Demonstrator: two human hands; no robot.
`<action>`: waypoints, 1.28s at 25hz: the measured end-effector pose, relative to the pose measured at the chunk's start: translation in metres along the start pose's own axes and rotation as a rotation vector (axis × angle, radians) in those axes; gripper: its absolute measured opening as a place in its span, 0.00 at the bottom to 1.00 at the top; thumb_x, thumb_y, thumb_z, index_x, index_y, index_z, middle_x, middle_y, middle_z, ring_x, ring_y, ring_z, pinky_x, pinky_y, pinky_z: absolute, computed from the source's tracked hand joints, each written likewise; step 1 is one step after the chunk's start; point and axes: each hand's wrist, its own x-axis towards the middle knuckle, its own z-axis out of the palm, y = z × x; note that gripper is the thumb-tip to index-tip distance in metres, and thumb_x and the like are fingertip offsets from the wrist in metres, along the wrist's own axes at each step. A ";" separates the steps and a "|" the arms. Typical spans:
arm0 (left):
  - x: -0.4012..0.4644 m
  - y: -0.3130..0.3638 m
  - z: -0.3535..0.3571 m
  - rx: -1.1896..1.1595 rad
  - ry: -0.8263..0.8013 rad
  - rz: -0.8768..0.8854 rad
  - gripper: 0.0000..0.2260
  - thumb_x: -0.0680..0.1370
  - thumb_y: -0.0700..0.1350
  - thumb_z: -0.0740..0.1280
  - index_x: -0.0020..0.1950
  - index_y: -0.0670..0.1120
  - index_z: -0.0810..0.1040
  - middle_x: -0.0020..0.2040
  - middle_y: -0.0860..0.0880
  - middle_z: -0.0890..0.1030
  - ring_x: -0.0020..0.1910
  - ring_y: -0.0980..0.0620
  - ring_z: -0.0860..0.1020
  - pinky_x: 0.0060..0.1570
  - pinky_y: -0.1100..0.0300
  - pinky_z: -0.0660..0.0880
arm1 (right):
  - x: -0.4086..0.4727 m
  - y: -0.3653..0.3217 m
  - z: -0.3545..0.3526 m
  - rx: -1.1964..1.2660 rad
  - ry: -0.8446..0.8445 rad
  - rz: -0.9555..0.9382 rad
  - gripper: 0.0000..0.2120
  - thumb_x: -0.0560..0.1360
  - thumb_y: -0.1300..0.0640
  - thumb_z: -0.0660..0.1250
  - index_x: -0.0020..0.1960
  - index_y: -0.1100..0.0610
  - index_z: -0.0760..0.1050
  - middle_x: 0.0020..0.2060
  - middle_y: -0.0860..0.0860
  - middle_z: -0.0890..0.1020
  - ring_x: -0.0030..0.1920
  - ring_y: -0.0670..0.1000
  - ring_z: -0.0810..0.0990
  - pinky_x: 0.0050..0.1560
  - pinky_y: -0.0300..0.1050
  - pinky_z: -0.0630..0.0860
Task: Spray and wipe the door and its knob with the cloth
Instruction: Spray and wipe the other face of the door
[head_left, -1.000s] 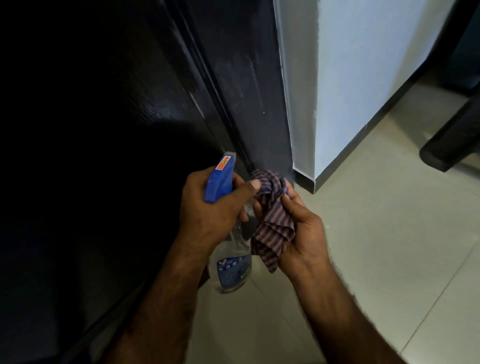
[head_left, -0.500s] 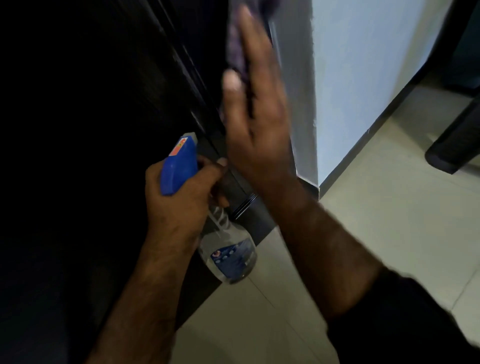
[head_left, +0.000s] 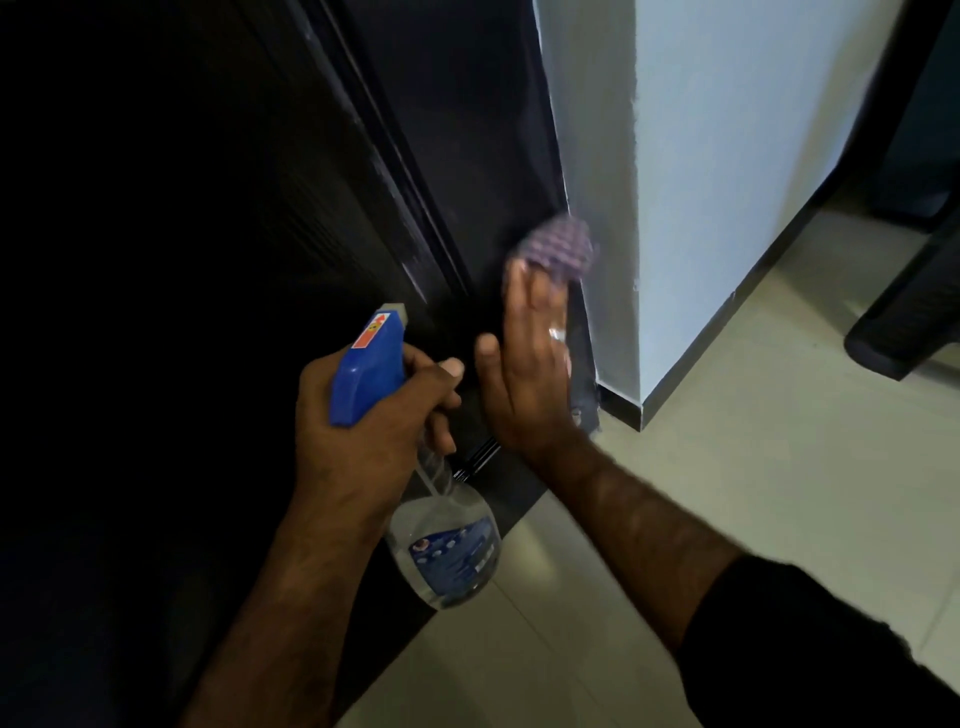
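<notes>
The dark door (head_left: 171, 291) fills the left half of the view, with its dark frame (head_left: 478, 145) to the right of it. My right hand (head_left: 524, 374) presses the striped purple cloth (head_left: 558, 244) flat against the lower frame, fingers straight; the hand and cloth are blurred. My left hand (head_left: 363, 431) grips the neck of a clear spray bottle (head_left: 447, 545) with a blue trigger head (head_left: 370, 364), held just left of the right hand. No door knob is in view.
A pale wall corner (head_left: 691, 197) with a dark skirting strip stands right of the frame. Light floor tiles (head_left: 753, 467) spread to the right. A dark furniture leg (head_left: 904, 332) stands at the far right edge.
My right hand lifted the cloth from beside the bottle up onto the frame, then slid it down the frame to a lower spot. The left hand with the bottle shifted a little.
</notes>
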 end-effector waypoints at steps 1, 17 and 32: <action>0.001 0.002 -0.001 -0.002 0.006 0.004 0.09 0.78 0.37 0.74 0.40 0.41 0.77 0.34 0.44 0.82 0.25 0.45 0.77 0.32 0.50 0.77 | 0.037 -0.018 -0.008 -0.027 0.045 -0.136 0.31 0.89 0.45 0.53 0.84 0.64 0.59 0.83 0.65 0.61 0.87 0.55 0.46 0.82 0.71 0.54; 0.004 -0.008 -0.007 -0.006 0.014 0.003 0.10 0.77 0.36 0.75 0.42 0.34 0.76 0.34 0.38 0.81 0.25 0.44 0.76 0.28 0.55 0.77 | 0.047 -0.027 -0.017 -0.029 0.013 -0.189 0.28 0.87 0.53 0.59 0.85 0.57 0.57 0.84 0.59 0.62 0.85 0.64 0.57 0.85 0.62 0.56; -0.054 -0.090 -0.016 -0.004 0.043 -0.139 0.10 0.77 0.36 0.76 0.41 0.37 0.77 0.33 0.32 0.78 0.25 0.42 0.76 0.26 0.53 0.74 | -0.103 0.061 -0.022 -0.211 -0.378 -0.161 0.30 0.84 0.54 0.64 0.85 0.57 0.63 0.84 0.54 0.64 0.86 0.57 0.57 0.79 0.74 0.58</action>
